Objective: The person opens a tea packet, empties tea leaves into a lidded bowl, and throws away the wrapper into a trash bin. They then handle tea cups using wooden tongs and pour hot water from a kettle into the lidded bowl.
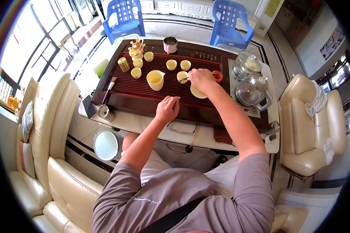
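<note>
The slatted tray (118, 83) is dark reddish brown, with parallel lines running across it. The small cups (171, 65) and the pitcher (155, 80) are pale yellow; the mug (170, 46) is pink. One round bowl (217, 76) is orange-red. The surface (144, 126) beneath is cream. Two chairs (232, 23) are bright blue, the sofa (46, 120) is beige, and the shirt (182, 190) is grey-mauve. Black bands stripe the pale floor (182, 24).
</note>
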{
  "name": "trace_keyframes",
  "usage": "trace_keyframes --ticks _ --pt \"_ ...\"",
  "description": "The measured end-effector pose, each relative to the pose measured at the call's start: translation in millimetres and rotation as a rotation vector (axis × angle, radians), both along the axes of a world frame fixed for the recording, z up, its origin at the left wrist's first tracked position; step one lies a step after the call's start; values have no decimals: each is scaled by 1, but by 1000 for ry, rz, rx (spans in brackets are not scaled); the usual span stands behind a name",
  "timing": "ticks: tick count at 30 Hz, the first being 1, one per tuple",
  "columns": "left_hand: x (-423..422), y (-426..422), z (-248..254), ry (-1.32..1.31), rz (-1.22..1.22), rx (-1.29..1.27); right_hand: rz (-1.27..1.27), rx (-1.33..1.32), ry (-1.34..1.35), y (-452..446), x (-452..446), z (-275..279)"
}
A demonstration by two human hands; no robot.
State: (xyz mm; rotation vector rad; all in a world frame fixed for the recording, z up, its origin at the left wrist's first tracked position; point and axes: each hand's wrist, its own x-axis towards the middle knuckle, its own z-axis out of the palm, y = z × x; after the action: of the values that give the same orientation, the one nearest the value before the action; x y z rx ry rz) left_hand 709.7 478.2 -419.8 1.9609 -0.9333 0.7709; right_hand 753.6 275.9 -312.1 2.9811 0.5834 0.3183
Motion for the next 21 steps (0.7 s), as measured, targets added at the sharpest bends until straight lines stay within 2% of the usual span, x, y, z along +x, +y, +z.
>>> trace_keyframes --ticks 6,13,16,19,21 --pt "1 -1 -1 3 5 -15 19 -117 9 7 5 3" --pt "-1 1 0 27 11 -6 -20 -67 36 7 10 7" --pt "0 1 1 27 14 -6 -128 62 109 -3 13 15" --pt "0 0 0 22 16 -18 -271 441 107 -25 19 23" --pt "1 0 0 32 23 -9 -296 535 154 -37 21 23"
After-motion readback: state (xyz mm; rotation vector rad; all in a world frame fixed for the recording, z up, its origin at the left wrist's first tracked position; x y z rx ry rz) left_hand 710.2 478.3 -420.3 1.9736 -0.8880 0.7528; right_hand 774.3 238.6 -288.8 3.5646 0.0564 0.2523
